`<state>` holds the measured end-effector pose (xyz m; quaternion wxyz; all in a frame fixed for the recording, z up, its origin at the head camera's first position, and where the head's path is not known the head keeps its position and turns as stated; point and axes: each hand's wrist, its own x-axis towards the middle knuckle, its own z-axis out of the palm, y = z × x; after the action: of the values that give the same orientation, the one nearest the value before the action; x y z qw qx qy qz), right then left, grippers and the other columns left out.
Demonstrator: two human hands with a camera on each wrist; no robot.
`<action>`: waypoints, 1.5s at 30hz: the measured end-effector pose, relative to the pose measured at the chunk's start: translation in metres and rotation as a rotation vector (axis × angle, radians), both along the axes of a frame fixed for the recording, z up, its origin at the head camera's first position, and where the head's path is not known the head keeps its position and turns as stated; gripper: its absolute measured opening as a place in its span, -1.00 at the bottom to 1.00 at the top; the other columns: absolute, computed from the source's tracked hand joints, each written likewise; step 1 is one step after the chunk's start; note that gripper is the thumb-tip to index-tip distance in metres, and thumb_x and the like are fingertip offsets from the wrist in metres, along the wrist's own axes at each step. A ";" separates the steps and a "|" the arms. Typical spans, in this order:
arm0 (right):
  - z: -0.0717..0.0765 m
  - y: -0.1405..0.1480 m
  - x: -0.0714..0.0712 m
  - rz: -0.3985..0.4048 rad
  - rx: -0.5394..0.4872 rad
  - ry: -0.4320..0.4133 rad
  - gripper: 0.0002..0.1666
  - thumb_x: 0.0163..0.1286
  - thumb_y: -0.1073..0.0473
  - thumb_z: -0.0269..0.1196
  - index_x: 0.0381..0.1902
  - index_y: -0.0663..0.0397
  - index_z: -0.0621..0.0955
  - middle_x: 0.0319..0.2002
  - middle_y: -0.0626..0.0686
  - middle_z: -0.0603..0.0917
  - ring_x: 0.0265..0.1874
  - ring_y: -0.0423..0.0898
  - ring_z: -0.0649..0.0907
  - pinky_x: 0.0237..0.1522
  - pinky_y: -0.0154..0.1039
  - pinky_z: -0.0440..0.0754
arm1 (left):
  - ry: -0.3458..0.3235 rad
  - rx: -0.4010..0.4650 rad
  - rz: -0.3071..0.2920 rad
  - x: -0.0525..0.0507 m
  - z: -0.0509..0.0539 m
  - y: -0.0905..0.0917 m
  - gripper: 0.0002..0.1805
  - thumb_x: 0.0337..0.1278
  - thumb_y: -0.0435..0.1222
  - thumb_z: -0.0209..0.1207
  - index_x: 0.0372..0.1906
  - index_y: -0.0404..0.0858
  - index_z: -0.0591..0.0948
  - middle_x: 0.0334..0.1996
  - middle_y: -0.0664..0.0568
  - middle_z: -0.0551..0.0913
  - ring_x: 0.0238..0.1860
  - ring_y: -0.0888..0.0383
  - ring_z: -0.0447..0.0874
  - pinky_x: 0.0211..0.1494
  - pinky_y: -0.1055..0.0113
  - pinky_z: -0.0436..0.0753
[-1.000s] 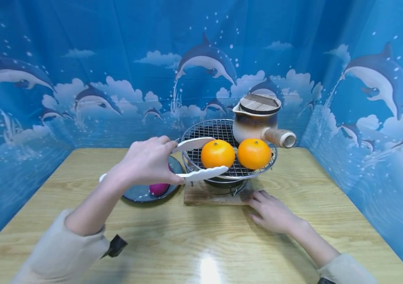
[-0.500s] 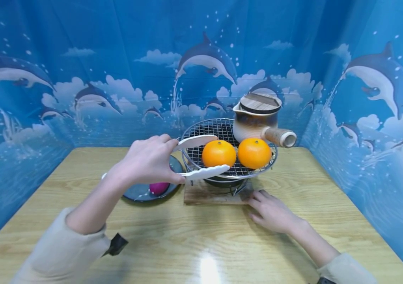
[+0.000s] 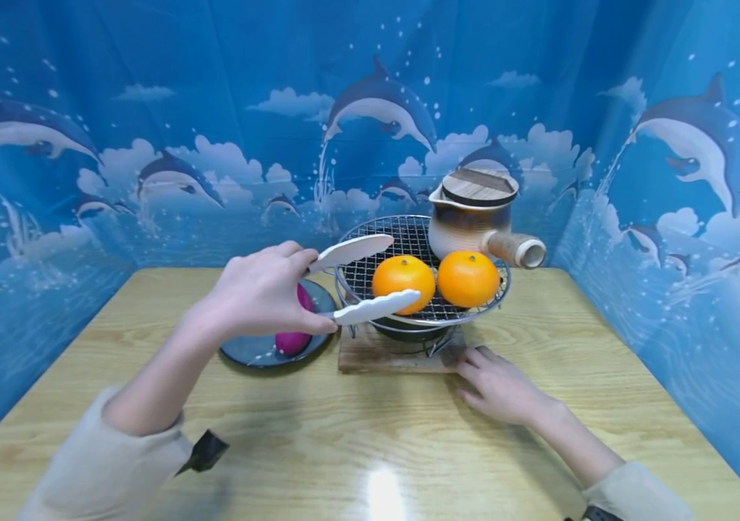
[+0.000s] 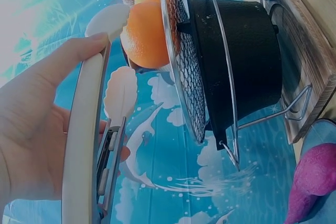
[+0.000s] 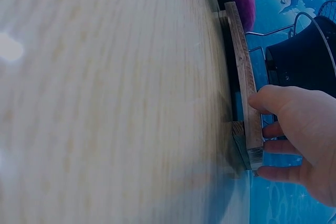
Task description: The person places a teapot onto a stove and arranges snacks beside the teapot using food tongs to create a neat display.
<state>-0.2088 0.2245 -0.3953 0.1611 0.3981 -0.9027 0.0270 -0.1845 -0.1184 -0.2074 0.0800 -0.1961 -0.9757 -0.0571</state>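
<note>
My left hand [image 3: 262, 293] grips a pair of metal tongs [image 4: 84, 129] with white scalloped tips. The tips are spread wide near the left orange [image 3: 404, 284]. In the head view the lower tip overlaps this orange, while the upper one lies behind and left of it. A second orange [image 3: 468, 279] sits beside it on the round wire grill rack [image 3: 370, 271]. The rack tops a black stove [image 4: 247, 51] in a wire stand. With thumb and fingers, my right hand [image 3: 503, 385] holds the right front corner of the wooden board [image 3: 396, 354] under the stove.
A clay teapot [image 3: 457, 230] with a wooden lid and side handle stands at the rack's back right. Left of the board, a dark plate [image 3: 249, 351] holds purple sweet potatoes [image 3: 293, 342], partly behind my left hand. A dolphin-print curtain [image 3: 213, 94] surrounds the table [image 3: 318, 449].
My left hand has drawn the tongs slightly left and up, so the upper tip has come away from the left orange. The oranges and my right hand have stayed in place.
</note>
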 end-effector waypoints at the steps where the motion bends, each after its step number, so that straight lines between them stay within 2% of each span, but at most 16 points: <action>1: 0.000 0.000 0.000 -0.002 0.002 0.000 -0.57 0.11 0.06 0.34 -0.07 0.12 0.61 -0.12 0.08 0.55 -0.17 0.01 0.53 -0.14 -0.08 0.54 | -0.001 0.004 0.003 0.000 0.000 -0.001 -0.04 -0.43 0.24 0.35 0.18 -0.23 0.45 -0.09 -0.03 0.54 -0.20 0.06 0.49 -0.37 0.21 0.54; 15: 0.000 0.000 0.000 -0.001 0.018 0.000 -0.57 0.12 0.06 0.33 -0.07 0.13 0.60 -0.13 0.07 0.53 -0.18 0.01 0.53 -0.14 -0.09 0.54 | -0.012 0.061 0.079 0.008 0.007 -0.019 0.02 -0.41 0.23 0.34 0.23 -0.28 0.39 -0.01 -0.14 0.50 -0.18 -0.01 0.49 -0.29 0.08 0.54; 21: 0.000 0.000 0.001 -0.001 0.016 0.004 -0.58 0.12 0.07 0.33 -0.07 0.12 0.60 -0.15 0.06 0.53 -0.18 0.00 0.53 -0.14 -0.09 0.54 | -0.022 0.091 0.103 0.008 0.008 -0.028 0.04 -0.40 0.24 0.33 0.23 -0.32 0.38 0.01 -0.20 0.48 -0.20 -0.05 0.49 -0.34 0.09 0.53; 26: 0.000 0.000 0.000 0.002 0.015 -0.001 -0.58 0.12 0.07 0.32 -0.07 0.12 0.60 -0.15 0.06 0.53 -0.17 0.01 0.53 -0.10 -0.08 0.53 | -0.029 0.099 0.132 0.007 0.007 -0.037 0.07 -0.38 0.25 0.33 0.26 -0.35 0.34 0.06 -0.25 0.44 -0.14 -0.12 0.48 -0.27 0.00 0.54; 33: 0.000 0.000 0.001 0.006 0.020 -0.006 -0.57 0.12 0.08 0.32 -0.05 0.13 0.60 -0.13 0.07 0.54 -0.15 0.02 0.54 -0.09 -0.06 0.53 | -0.067 0.121 0.195 0.004 0.003 -0.048 0.08 -0.33 0.21 0.33 0.27 -0.40 0.29 0.04 -0.30 0.42 -0.09 -0.19 0.43 -0.18 -0.09 0.50; 40: 0.000 0.000 0.001 -0.005 0.018 -0.011 -0.58 0.12 0.08 0.32 -0.06 0.12 0.60 -0.13 0.07 0.54 -0.16 0.02 0.54 -0.11 -0.07 0.54 | -0.084 0.115 0.228 0.000 -0.004 -0.058 0.06 -0.34 0.24 0.32 0.22 -0.43 0.33 -0.08 -0.28 0.45 -0.21 -0.13 0.44 -0.31 0.03 0.52; 45: 0.002 -0.001 0.002 -0.001 0.024 -0.013 -0.58 0.12 0.09 0.32 -0.05 0.13 0.60 -0.13 0.07 0.54 -0.15 0.02 0.54 -0.11 -0.06 0.54 | -0.090 0.084 0.244 -0.004 -0.012 -0.064 0.11 -0.36 0.28 0.30 0.23 -0.45 0.32 -0.04 -0.32 0.44 -0.17 -0.16 0.46 -0.33 0.02 0.54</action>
<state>-0.2065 0.2240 -0.3938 0.1507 0.3992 -0.9042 0.0187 -0.1887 -0.1824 -0.2195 0.0508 -0.0696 -0.9916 -0.0966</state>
